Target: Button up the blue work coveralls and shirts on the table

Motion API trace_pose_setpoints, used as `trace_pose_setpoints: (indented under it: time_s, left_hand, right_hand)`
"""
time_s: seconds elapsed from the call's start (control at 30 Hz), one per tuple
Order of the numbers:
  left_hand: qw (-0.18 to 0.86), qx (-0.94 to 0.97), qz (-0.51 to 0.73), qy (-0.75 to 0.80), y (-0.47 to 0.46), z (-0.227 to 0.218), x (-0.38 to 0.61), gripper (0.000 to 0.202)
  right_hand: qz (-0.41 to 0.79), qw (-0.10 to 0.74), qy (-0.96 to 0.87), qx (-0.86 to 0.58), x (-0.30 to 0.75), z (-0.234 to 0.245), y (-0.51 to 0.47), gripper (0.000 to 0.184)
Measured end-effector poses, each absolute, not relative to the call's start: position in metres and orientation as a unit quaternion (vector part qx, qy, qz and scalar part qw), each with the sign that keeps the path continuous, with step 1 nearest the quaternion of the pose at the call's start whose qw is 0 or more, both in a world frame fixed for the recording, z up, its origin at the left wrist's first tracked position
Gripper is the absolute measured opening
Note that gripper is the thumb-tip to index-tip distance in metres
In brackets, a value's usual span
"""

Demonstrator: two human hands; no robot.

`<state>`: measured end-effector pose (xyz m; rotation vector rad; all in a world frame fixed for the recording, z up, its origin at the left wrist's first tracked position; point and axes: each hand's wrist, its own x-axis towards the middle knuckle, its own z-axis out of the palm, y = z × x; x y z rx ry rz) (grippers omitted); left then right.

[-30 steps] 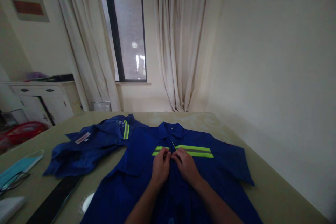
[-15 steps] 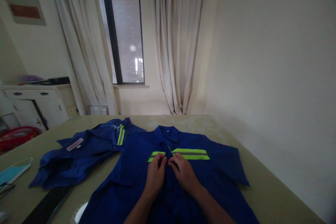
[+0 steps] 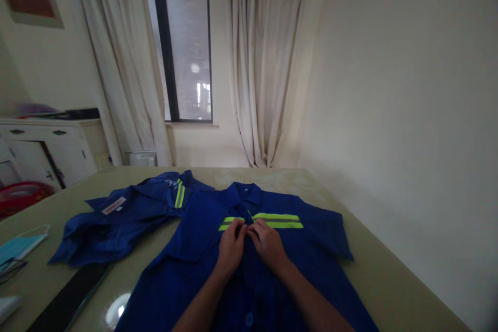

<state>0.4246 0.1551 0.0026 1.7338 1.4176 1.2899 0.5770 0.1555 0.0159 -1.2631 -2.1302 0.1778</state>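
The left hand [image 3: 232, 244] and the right hand [image 3: 267, 244] meet at the front opening of a blue shirt [image 3: 252, 280], fingertips almost together, each pinching the cloth between thumb and fingers; the exact bit held is hidden by the fingers. They work just below the collar [image 3: 245, 193], level with a yellow and gray stripe [image 3: 278, 221] across the chest. The shirt lies spread face up on the counter [image 3: 392, 290], collar away from the person, with a button [image 3: 249, 319] showing between the forearms.

Beside it on the left lies a crumpled second blue garment [image 3: 128, 228] with a similar stripe and a pale label [image 3: 113, 205]. Nearer the left edge are a long black object [image 3: 70, 295], a light blue mask [image 3: 21, 246] and dark glasses [image 3: 11, 270]. Beyond the counter are a white cabinet [image 3: 72, 163], a window [image 3: 189, 52] and pale curtains [image 3: 268, 62].
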Motion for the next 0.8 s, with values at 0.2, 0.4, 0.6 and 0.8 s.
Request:
trace_pose_setpoints:
  time_s: [0.2, 0.4, 0.6, 0.8]
  left_hand:
    - [0.273, 0.673, 0.463, 0.509, 0.155, -0.003, 0.423, 0.026]
    - [0.243, 0.701, 0.438, 0.508, 0.152, -0.007, 0.42, 0.038]
    - [0.204, 0.741, 0.351, 0.534, 0.132, 0.006, 0.417, 0.032]
    - [0.218, 0.732, 0.31, 0.567, 0.127, 0.018, 0.417, 0.03]
  right_hand:
    - [0.046, 0.321, -0.789, -0.522, 0.577, 0.017, 0.155, 0.011]
    - [0.094, 0.391, -0.757, -0.515, 0.58, 0.015, 0.158, 0.008]
    - [0.085, 0.435, -0.69, -0.572, 0.588, 0.013, 0.162, 0.019]
    - [0.082, 0.342, -0.708, -0.612, 0.578, 0.036, 0.188, 0.038]
